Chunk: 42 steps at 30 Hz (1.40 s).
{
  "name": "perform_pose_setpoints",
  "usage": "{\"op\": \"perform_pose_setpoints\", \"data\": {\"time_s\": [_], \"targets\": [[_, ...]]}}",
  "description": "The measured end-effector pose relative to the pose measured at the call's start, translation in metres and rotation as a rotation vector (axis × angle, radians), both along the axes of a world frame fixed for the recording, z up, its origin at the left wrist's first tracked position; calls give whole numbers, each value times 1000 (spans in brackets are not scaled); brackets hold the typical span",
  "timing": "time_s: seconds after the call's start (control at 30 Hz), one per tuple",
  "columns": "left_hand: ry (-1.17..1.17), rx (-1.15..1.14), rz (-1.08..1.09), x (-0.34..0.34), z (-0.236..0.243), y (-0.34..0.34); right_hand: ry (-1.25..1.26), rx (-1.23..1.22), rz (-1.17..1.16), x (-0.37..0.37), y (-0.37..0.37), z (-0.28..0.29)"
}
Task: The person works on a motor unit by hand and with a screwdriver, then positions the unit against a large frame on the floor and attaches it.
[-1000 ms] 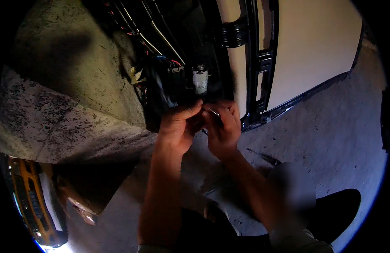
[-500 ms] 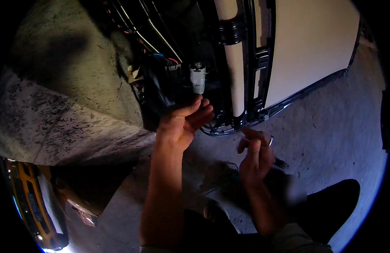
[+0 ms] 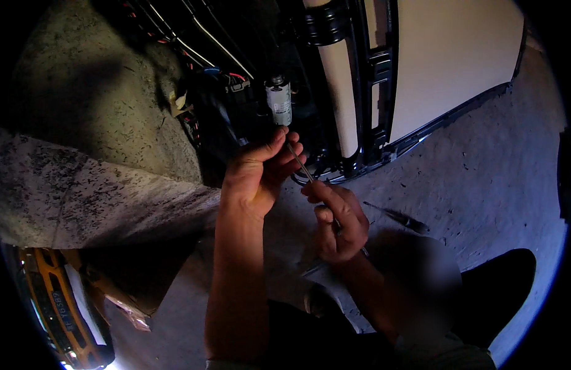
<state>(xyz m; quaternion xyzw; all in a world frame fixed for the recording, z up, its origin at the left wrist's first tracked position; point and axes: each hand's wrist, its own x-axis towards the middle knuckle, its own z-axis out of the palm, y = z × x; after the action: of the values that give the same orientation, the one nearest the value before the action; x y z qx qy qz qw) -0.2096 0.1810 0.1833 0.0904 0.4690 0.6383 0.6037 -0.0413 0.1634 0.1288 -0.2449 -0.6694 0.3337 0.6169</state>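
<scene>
My left hand (image 3: 253,176) is closed in a pinch just below a pale grey cylinder (image 3: 279,105) with a dark cap. What its fingertips hold, if anything, is too small to make out. A thin metal rod (image 3: 302,164) slants up from my right hand (image 3: 342,222), which is closed around it. The rod's upper end reaches the left fingertips. Above the hands, the cylinder stands among dark parts and wiring (image 3: 237,81) inside the vehicle body.
Grey, stained carpet (image 3: 100,179) is folded up at the left. A white vehicle panel with black trim (image 3: 452,68) rises at the right. On the concrete floor (image 3: 483,185) lies a slim dark tool (image 3: 409,221). An orange and black case (image 3: 51,302) stands at the lower left.
My right hand has moved left and up, bringing the rod to the left fingertips. The left hand stays pinched below the cylinder. The slim tool on the floor now shows more fully.
</scene>
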Motion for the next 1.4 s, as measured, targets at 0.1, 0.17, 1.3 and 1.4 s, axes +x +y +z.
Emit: {"op": "perform_pose_setpoints", "data": {"time_s": [0.1,0.17,1.3,1.4], "targets": [[-19,4,50,3,2,1,-8,2,2,0,1,1],[-13,9,14,1,1,1,-25,-6,5,1,1,1],[-9,21,52,-4,-2,-2,310,-357,88,-30,-5,18],[-8,40,-11,-7,-3,-3,311,-356,89,-35,0,24]]}}
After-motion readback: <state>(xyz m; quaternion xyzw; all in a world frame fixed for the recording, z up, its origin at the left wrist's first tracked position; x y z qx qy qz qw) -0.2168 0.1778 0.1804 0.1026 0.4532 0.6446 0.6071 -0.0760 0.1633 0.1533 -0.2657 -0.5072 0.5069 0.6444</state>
